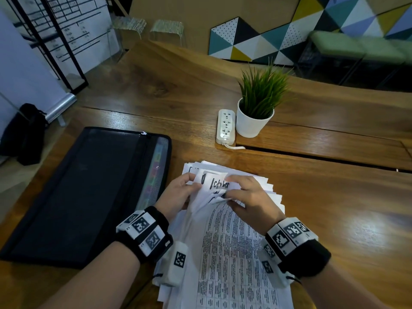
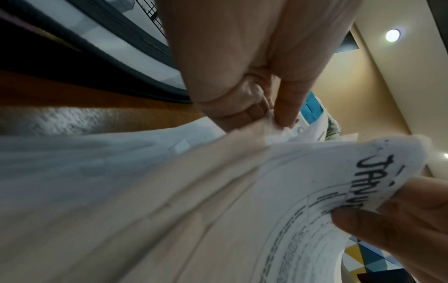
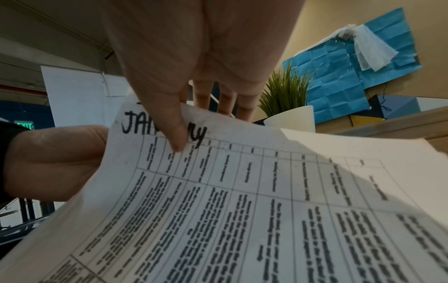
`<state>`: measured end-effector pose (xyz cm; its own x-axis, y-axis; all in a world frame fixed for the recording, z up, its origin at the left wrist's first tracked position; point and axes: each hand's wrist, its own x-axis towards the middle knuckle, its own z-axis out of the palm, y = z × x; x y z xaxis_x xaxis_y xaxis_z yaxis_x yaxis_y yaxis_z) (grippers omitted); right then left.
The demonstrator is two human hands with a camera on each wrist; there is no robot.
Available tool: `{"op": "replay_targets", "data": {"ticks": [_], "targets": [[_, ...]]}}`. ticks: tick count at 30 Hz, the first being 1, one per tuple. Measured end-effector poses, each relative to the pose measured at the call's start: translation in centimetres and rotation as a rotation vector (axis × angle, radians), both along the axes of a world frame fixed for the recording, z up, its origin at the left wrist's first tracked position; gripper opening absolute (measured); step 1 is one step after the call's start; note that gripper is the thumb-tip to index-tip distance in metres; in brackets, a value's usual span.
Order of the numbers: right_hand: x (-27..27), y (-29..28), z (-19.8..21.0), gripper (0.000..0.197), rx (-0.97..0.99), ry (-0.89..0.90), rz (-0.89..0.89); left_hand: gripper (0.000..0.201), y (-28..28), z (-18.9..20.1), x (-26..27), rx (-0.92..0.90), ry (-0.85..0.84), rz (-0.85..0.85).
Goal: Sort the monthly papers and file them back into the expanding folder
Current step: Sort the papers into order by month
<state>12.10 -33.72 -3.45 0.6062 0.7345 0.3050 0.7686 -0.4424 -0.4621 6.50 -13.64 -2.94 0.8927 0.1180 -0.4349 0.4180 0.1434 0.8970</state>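
A loose stack of printed white papers [image 1: 236,253] lies on the wooden table in front of me, with month names handwritten at the top corners. My left hand [image 1: 178,192] grips the top-left corners of several lifted sheets; one reads "October" [image 1: 219,184]. My right hand [image 1: 247,197] pinches the corner of the January sheet [image 3: 242,191], thumb [image 3: 169,122] on the word and fingers behind. In the left wrist view my left hand [image 2: 261,99] holds curled sheets [image 2: 218,191]. The black expanding folder [image 1: 84,192] lies flat to the left, zipper open, coloured tabs showing.
A white power strip [image 1: 226,127] and a potted grass plant in a white pot [image 1: 254,117] stand beyond the papers. A dark slot [image 1: 323,157] crosses the table on the right. A black bag [image 1: 26,132] sits on the floor at left.
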Motion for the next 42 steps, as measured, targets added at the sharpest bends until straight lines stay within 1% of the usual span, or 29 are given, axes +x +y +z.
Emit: {"op": "replay_targets", "data": {"ticks": [3, 10, 12, 13, 15, 17, 19, 21, 23, 25, 26, 27, 29, 30, 31, 33, 35, 37, 39, 40, 42], "targets": [[-0.4, 0.2, 0.4, 0.024, 0.027, -0.028, 0.03, 0.009, 0.1, 0.0, -0.1, -0.016, 0.01, 0.023], [-0.6, 0.5, 0.9, 0.023, 0.013, -0.028, 0.015, 0.012, 0.1, -0.6, -0.1, -0.067, -0.016, 0.045], [-0.6, 0.2, 0.8, 0.026, 0.035, -0.039, 0.047, 0.012, 0.2, -0.7, 0.0, -0.047, -0.018, 0.055], [-0.7, 0.1, 0.8, 0.025, 0.044, -0.041, 0.072, 0.013, 0.3, -0.7, 0.0, -0.028, -0.017, 0.062], [-1.1, -0.2, 0.8, 0.016, 0.055, -0.026, 0.11, 0.013, 0.5, -0.7, 0.1, 0.016, -0.02, 0.075], [-1.4, -0.3, 0.7, 0.016, 0.076, 0.012, 0.092, 0.014, 0.6, -0.7, 0.0, 0.04, -0.031, 0.077], [-1.3, -0.5, 0.5, 0.013, 0.089, 0.02, 0.049, 0.015, 0.5, -0.6, -0.2, 0.038, -0.057, 0.034], [-1.0, -0.4, 0.3, 0.01, 0.06, -0.035, 0.011, 0.02, 0.4, -0.5, -0.7, 0.048, -0.082, -0.071], [-0.5, -0.1, 0.3, 0.007, 0.07, -0.051, 0.031, 0.026, 0.4, -0.3, -1.3, 0.048, -0.076, -0.198], [-0.3, 0.0, 0.3, 0.007, 0.08, -0.042, 0.079, 0.033, 0.4, -0.3, -1.8, 0.062, -0.054, -0.249], [-0.3, 0.0, 0.2, 0.008, 0.083, -0.036, 0.094, 0.037, 0.5, -0.6, -1.8, 0.112, -0.055, -0.214], [-0.3, 0.0, 0.1, 0.008, 0.089, -0.026, 0.095, 0.037, 0.7, -1.1, -1.7, 0.198, -0.074, -0.142], [-0.6, -0.2, 0.0, 0.009, 0.096, -0.008, 0.076, 0.019, 1.3, -2.2, -1.2, 0.442, -0.126, 0.033], [-0.7, -0.3, -0.1, 0.009, 0.093, -0.008, 0.058, 0.015, 1.5, -2.4, -1.0, 0.55, -0.114, 0.075], [-0.8, -0.4, -0.1, 0.01, 0.086, -0.011, 0.041, 0.021, 1.6, -2.7, -0.7, 0.622, -0.085, 0.074], [-1.1, -0.4, -0.2, 0.011, 0.078, -0.002, 0.02, 0.029, 1.6, -3.0, -0.3, 0.682, -0.03, 0.0], [-1.2, -0.5, -0.5, 0.013, 0.074, 0.04, -0.004, 0.025, 1.3, -2.9, -0.1, 0.734, -0.039, -0.047], [-1.0, -0.7, -0.6, 0.013, 0.071, 0.083, -0.027, 0.017, 1.0, -2.9, -0.1, 0.767, -0.085, -0.034], [-0.8, -0.8, -0.5, 0.016, 0.051, 0.108, -0.016, 0.006, 0.7, -2.9, -0.3, 0.741, -0.12, -0.017], [-0.7, -0.8, -0.3, 0.018, 0.034, 0.114, -0.001, 0.009, 0.6, -2.8, -0.4, 0.677, -0.13, -0.02], [-0.4, -0.5, 0.1, 0.019, -0.006, 0.112, 0.034, 0.016, 0.4, -2.4, -0.8, 0.492, -0.159, -0.054]]}}
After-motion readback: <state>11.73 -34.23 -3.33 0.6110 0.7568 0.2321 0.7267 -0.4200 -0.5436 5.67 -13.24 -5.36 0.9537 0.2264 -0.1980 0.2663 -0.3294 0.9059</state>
